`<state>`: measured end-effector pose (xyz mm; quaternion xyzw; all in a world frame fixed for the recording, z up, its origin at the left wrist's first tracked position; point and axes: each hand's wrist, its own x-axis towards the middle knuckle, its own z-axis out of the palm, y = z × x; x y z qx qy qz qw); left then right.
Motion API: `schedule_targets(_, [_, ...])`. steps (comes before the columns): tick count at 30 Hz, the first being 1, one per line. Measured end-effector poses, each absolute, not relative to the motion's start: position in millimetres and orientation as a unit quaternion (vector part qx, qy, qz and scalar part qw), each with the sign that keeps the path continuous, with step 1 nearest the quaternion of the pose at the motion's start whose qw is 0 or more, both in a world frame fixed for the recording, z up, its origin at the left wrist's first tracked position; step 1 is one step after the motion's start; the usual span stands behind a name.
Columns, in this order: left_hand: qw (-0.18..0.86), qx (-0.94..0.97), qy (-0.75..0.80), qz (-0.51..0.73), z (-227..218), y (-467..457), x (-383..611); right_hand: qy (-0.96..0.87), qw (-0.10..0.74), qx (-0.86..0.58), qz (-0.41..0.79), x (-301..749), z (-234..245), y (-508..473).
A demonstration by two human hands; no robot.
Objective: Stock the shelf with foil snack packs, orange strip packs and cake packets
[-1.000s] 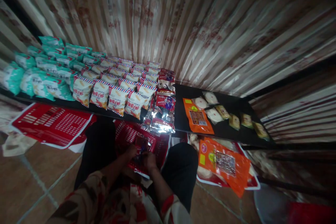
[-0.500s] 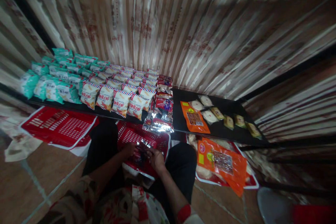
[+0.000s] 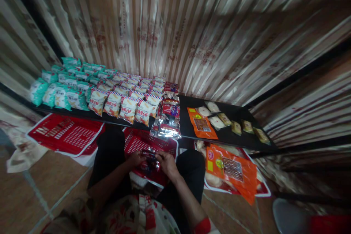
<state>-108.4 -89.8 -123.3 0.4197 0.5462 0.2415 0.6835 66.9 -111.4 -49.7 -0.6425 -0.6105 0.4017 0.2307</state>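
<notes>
Between my knees, my left hand (image 3: pixel 138 158) and my right hand (image 3: pixel 166 162) are both closed on a dark, shiny snack packet (image 3: pixel 150 155), one at each side of it. The packet is held above a red bag (image 3: pixel 131 139) with a white grid print, which lies partly under the shelf edge. Just beyond my hands, on the black shelf, similar silver and dark red packets (image 3: pixel 170 111) lie in an overlapping column. White snack bags (image 3: pixel 126 109) with striped tops stand in rows to their left.
Teal snack bags (image 3: pixel 65 97) fill the shelf's left end. On the right of the black shelf (image 3: pixel 233 108) are an orange packet (image 3: pixel 202 123) and small wrapped snacks (image 3: pixel 225 119). Below, orange packets (image 3: pixel 231 168) rest on a filled bag. Another red bag (image 3: pixel 68 133) lies at left. Striped curtain (image 3: pixel 164 25) hangs behind.
My hands have come up slightly and turned the packet, which shows flatter between them. The view has shifted a little; the goods on the shelf stay as they were.
</notes>
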Motion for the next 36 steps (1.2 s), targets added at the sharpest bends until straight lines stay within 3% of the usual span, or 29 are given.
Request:
schedule_targets(12, [0.727, 0.397, 0.471, 0.303, -101, -94, -106, -0.593, 0.317, -0.620, 0.404, 76, -29, -103])
schedule_targets(18, [0.709, 0.428, 0.448, 0.338, -89, -94, -100, -0.536, 0.384, -0.594, 0.461, 83, -19, -100])
schedule_targets(32, [0.673, 0.454, 0.453, 0.368, -46, -90, -97, -0.489, 0.428, -0.542, 0.533, 93, 16, -111])
schedule_targets(36, [0.676, 0.450, 0.433, 0.392, -33, -85, -93, -0.520, 0.425, -0.543, 0.505, 95, 25, -117])
